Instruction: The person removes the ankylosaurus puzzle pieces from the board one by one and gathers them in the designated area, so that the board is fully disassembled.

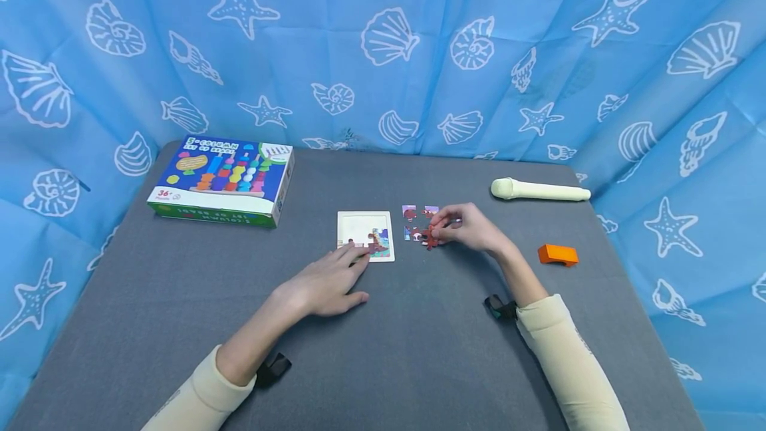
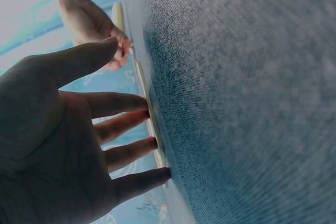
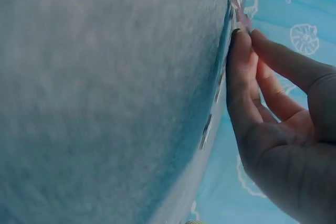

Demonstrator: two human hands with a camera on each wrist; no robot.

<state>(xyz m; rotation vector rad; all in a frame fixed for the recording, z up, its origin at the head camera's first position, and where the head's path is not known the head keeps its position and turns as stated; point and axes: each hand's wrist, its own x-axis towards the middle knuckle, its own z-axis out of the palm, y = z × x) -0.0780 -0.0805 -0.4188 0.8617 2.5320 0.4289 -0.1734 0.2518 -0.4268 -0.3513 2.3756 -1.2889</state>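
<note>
A white-rimmed puzzle tray lies in the middle of the table, with several joined pieces in its right and lower part. My left hand rests its fingertips on the tray's lower edge, fingers spread and nearly straight; the left wrist view shows them along the tray edge. To the right of the tray, my right hand pinches a reddish puzzle piece between thumb and fingers. In the right wrist view the pinched piece sticks out past the fingertips, low over the cloth. Loose puzzle pieces lie beside this hand.
A boxed bead set stands at the back left. Toward the back right lies a cream-coloured stick with a rounded end, and nearer stands an orange arch block. A blue shell-patterned curtain hangs behind the grey table.
</note>
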